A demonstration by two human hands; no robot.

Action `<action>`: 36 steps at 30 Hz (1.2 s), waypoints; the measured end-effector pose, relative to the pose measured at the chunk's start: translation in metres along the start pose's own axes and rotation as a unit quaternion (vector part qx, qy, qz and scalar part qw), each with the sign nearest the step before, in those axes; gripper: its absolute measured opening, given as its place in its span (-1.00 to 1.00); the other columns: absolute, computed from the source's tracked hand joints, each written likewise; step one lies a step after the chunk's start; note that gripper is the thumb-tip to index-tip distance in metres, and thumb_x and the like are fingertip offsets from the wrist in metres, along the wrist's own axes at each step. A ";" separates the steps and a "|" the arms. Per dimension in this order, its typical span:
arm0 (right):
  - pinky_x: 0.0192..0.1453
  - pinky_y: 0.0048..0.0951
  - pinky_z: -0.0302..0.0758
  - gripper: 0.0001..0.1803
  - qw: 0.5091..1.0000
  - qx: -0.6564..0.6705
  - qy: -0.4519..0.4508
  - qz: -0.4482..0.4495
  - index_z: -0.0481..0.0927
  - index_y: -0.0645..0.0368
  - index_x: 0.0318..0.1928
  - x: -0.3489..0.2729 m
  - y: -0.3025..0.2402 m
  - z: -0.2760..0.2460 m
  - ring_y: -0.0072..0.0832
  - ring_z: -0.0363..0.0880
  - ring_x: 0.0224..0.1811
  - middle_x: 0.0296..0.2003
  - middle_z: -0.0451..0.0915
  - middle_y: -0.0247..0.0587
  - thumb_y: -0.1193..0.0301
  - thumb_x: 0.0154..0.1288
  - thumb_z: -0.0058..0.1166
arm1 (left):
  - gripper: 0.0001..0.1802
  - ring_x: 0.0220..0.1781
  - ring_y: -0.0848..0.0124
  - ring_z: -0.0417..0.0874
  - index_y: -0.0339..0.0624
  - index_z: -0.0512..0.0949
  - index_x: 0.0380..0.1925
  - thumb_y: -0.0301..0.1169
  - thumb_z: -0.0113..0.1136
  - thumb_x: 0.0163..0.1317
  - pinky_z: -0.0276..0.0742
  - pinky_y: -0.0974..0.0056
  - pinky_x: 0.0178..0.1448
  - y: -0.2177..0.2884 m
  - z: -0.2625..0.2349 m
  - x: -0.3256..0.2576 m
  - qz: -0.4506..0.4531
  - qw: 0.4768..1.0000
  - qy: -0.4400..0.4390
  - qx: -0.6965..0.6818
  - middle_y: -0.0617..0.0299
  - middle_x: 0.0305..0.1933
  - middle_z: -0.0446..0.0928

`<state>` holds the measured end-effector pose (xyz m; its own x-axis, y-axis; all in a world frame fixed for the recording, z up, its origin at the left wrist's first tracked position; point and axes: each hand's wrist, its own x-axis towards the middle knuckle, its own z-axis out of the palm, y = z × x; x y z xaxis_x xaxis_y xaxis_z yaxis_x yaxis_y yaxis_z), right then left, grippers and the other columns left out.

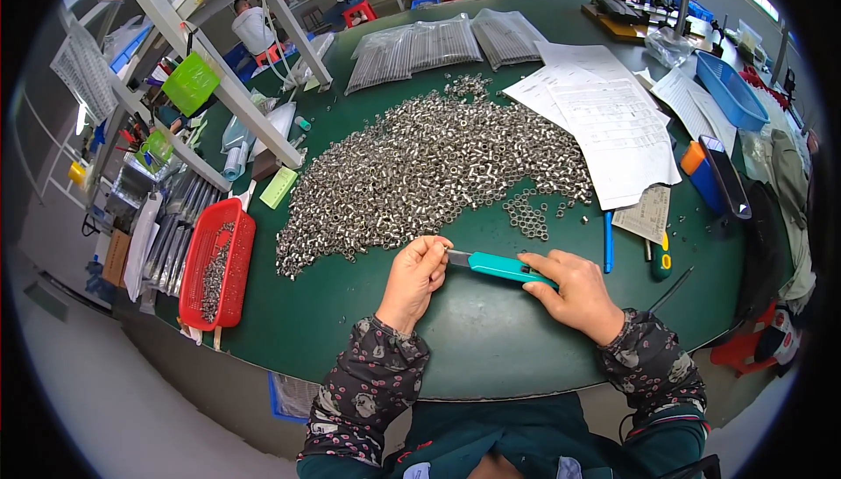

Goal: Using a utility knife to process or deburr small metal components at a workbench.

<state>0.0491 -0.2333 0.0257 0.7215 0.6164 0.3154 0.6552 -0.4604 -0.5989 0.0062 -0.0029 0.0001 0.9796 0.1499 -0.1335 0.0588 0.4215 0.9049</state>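
My right hand grips a teal utility knife, its blade pointing left. At the blade's tip, the thumb and fingers of my left hand pinch together on a small metal ring, mostly hidden by the fingertips. Just beyond my hands spreads a large heap of small shiny metal rings on the green table. A small flat cluster of rings lies apart from the heap's near right edge.
A red basket with metal pieces stands at the left. Papers, a blue pen, a yellow-green handled tool and a phone lie right. Bagged rods lie at the back. A shelf post rises left. People sit beyond.
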 end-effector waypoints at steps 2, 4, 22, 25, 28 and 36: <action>-0.44 -0.27 0.37 -0.66 1.000 -0.009 0.003 -0.003 0.50 0.07 -0.11 -0.001 0.000 0.000 -0.25 0.45 -0.46 -0.55 0.40 -0.21 0.31 0.04 0.08 | -0.84 -0.65 0.69 0.16 -0.26 0.43 -0.33 -0.38 -0.05 0.25 0.04 0.59 -0.67 0.000 0.000 0.000 0.000 1.000 -0.002 0.005 0.42 -0.62 0.24; -0.45 -0.29 0.37 -0.65 0.999 -0.023 0.020 -0.022 0.50 0.08 -0.11 -0.001 0.000 0.000 -0.27 0.44 -0.46 -0.55 0.40 -0.22 0.33 0.03 0.08 | -0.84 -0.66 0.69 0.16 -0.26 0.43 -0.34 -0.38 -0.06 0.25 0.04 0.60 -0.67 -0.001 -0.002 0.000 0.002 1.000 -0.006 0.004 0.41 -0.60 0.26; -0.49 -0.36 0.37 -0.62 0.992 -0.085 0.063 -0.076 0.50 0.10 -0.13 -0.001 -0.002 0.001 -0.35 0.41 -0.48 -0.56 0.38 -0.26 0.38 -0.05 0.14 | -0.83 -0.68 0.73 0.17 -0.22 0.43 -0.43 -0.36 -0.04 0.25 0.02 0.60 -0.67 0.000 -0.002 0.000 -0.006 0.999 0.011 0.029 0.41 -0.60 0.31; -0.49 -0.36 0.37 -0.62 0.991 -0.088 0.063 -0.079 0.49 0.10 -0.13 -0.001 -0.003 0.001 -0.35 0.41 -0.48 -0.55 0.38 -0.26 0.38 -0.06 0.14 | -0.83 -0.68 0.73 0.16 -0.20 0.42 -0.45 -0.35 -0.04 0.25 0.01 0.60 -0.67 0.000 -0.003 0.000 -0.010 0.999 0.013 0.029 0.41 -0.60 0.30; -0.49 -0.37 0.37 -0.61 0.990 -0.093 0.063 -0.083 0.49 0.10 -0.13 -0.001 -0.004 0.000 -0.36 0.41 -0.48 -0.55 0.37 -0.26 0.38 -0.06 0.14 | -0.82 -0.68 0.73 0.16 -0.19 0.42 -0.46 -0.34 -0.04 0.25 0.01 0.60 -0.67 0.000 -0.003 0.000 -0.013 0.999 0.017 0.033 0.41 -0.61 0.30; -0.50 -0.39 0.36 -0.60 0.988 -0.101 0.069 -0.096 0.50 0.10 -0.13 -0.001 -0.003 0.000 -0.38 0.40 -0.50 -0.56 0.36 -0.28 0.39 -0.08 0.15 | -0.79 -0.71 0.69 0.11 -0.20 0.40 -0.48 -0.31 -0.05 0.25 0.01 0.57 -0.67 0.002 -0.002 0.000 -0.023 0.998 0.025 0.054 0.40 -0.65 0.25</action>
<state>0.0464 -0.2323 0.0271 0.5935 0.6183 0.5152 0.8046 -0.4700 -0.3629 0.0059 0.0003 0.0012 0.9649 0.1773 -0.1936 0.1266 0.3315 0.9349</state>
